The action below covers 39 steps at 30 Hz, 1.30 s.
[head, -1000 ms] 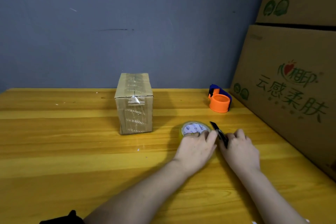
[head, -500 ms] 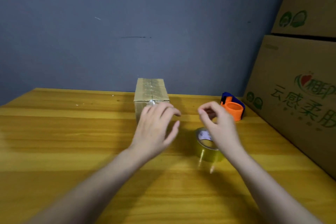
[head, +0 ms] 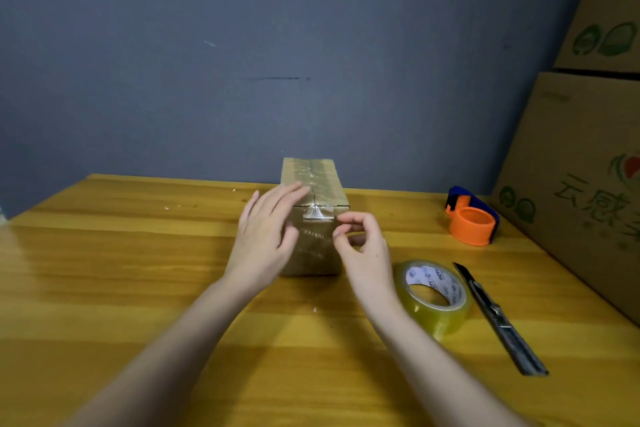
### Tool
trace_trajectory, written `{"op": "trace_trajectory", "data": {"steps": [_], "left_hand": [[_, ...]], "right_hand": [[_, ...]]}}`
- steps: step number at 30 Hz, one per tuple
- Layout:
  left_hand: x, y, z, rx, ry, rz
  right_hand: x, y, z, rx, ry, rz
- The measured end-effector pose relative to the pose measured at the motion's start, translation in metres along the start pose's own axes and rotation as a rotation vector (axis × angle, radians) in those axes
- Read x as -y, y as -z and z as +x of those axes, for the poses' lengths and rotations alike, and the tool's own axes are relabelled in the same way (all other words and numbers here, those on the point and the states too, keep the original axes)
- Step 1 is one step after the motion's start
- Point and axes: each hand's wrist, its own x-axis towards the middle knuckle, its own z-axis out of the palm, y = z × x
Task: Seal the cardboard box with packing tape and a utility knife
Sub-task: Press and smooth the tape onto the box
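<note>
The cardboard box (head: 313, 218) stands mid-counter, long axis running far. The left hand (head: 266, 239), spread, lies on its left side; the right hand (head: 363, 246), fingers curled and empty, is at its near-right edge, nearer the tape roll (head: 434, 295) and utility knife (head: 498, 319).

The box (head: 313, 218) is brown under shiny clear tape with faint pale lettering, the table (head: 104, 288) streaked yellow-orange wood, the roll (head: 434, 295) clear yellowish with a white printed core, the knife (head: 498, 319) dark grey, the dispenser (head: 471, 217) orange and blue, the wall (head: 242, 45) grey-blue.
</note>
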Motion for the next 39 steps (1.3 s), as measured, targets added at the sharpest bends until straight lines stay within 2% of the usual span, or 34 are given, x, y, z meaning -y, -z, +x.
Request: {"op": "trace_trajectory", "data": {"steps": [11, 20, 25, 30, 39], "left_hand": [[0.007, -0.012, -0.003, -0.051, 0.002, -0.059], [0.006, -0.012, -0.005, -0.055, 0.007, -0.077], [0.006, -0.012, -0.004, -0.054, 0.014, -0.08], [0.008, -0.013, -0.005, -0.044, 0.018, -0.082], [0.009, -0.014, -0.005, -0.055, 0.021, -0.097]], "right_hand": [[0.003, -0.005, -0.001, 0.062, -0.049, 0.224], [0.011, -0.003, -0.005, 0.091, -0.095, 0.277], [0.012, -0.007, -0.003, 0.006, -0.234, 0.365], [0.015, -0.009, -0.005, 0.006, -0.358, 0.409], [0.032, -0.01, 0.001, 0.167, -0.587, 0.36]]}}
